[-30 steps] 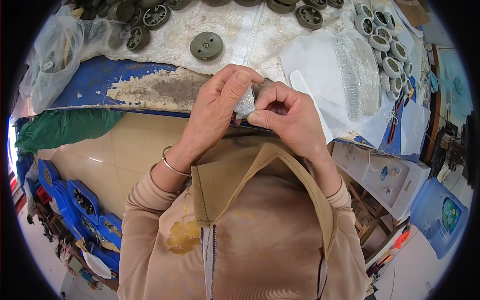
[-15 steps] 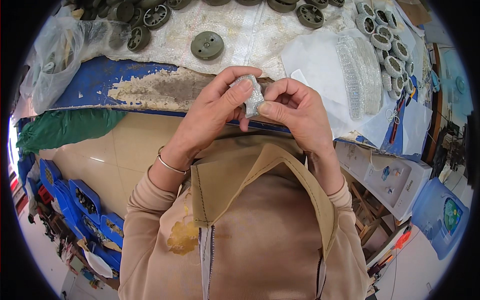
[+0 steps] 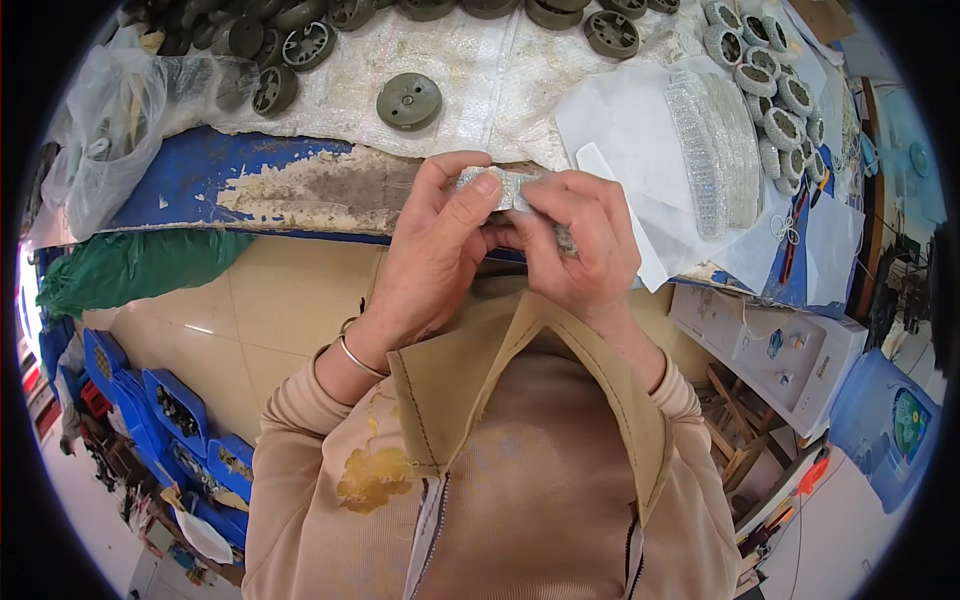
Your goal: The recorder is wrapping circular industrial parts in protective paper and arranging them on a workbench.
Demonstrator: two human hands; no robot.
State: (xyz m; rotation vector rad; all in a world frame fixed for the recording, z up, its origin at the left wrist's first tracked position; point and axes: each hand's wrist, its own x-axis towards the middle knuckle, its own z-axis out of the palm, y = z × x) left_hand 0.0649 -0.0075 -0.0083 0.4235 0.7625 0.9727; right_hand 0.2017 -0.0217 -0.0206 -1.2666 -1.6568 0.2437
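Both hands meet at the near edge of the table, closed on one glittery silver strip (image 3: 510,188). My left hand (image 3: 437,245) pinches its left part, the thumb lying on top. The fingers of my right hand (image 3: 588,235) press on the right part, and a bit of the glittery material shows below them. How far the strip runs inside the hands is hidden. Beyond them a round olive-green plastic disc (image 3: 409,101) with small holes lies flat on white woven sheeting (image 3: 480,130). A narrow white strip (image 3: 632,228) slants down beside my right hand.
Stacked glittery strips (image 3: 700,150) lie on white paper at the right. Past them sit several discs with glittery rims (image 3: 785,128). Red-handled pliers (image 3: 789,250) rest at the right edge. More olive discs (image 3: 305,45) crowd the far side. Blue bins (image 3: 175,405) stand below at left.
My right hand has turned and closed further over the strip, which now lies more level between both hands. The narrow white strip at right shows at greater length.
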